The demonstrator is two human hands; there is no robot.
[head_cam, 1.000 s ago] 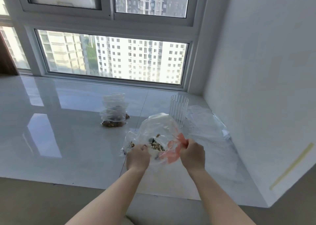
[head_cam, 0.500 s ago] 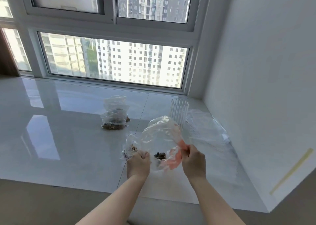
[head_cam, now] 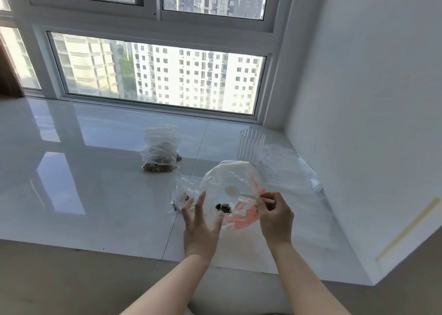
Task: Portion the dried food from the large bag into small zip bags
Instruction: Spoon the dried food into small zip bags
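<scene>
The left hand [head_cam: 201, 228] was raised with its fingers straight and spread, holding nothing, its fingertips just in front of the near left edge of the large bag [head_cam: 233, 183]. The right hand [head_cam: 275, 219] had its fingers curled, pinching the handle of a small white spoon [head_cam: 241, 192], whose bowl pointed left over the mouth of the bag. Both forearms came up from the near edge of the view, bare.

Whether the left fingertips touched the plastic could not be told. A small bag [head_cam: 184, 197] lay partly hidden behind the left hand, just left of the large one, with a few dark bits inside.

The large bag sat on the glossy white sill [head_cam: 95, 183], near the right wall. It was clear plastic with pink print on its near right side, puffed open, with a small dark heap of dried food [head_cam: 223, 208] at the bottom. Farther left stood a pile of filled bags [head_cam: 160, 154]. A ribbed clear cup [head_cam: 251, 147] stood behind the large bag, and loose clear plastic [head_cam: 291, 173] lay to its right.
</scene>
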